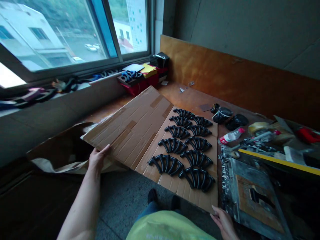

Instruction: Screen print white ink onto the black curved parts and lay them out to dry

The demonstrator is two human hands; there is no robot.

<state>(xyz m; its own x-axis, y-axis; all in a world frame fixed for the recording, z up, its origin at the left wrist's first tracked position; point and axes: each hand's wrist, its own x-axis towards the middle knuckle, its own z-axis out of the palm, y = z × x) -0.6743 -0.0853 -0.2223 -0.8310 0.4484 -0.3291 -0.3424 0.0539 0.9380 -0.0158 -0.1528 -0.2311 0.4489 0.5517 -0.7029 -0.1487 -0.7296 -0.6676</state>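
Observation:
A large folded-out cardboard sheet (140, 133) spans the table in front of me, its left half tilted up along a crease. Several fan-shaped groups of curved black handle-like pieces (172, 145) lie on its right half in two columns. My left hand (98, 157) grips the sheet's near left edge, thumb on top and fingers mostly hidden underneath. At the near right corner, my right hand (222, 220) pinches the cardboard between thumb and fingers. Neither hand touches the black pieces.
Left of the sheet gapes a large open sack or carton (65, 146). On the right are a plastic bottle (232, 136), dark tubs (222, 115), a yellow-edged bar (280, 161) and a framed screen (257, 196). A window (75, 30) and red boxes (142, 87) stand behind.

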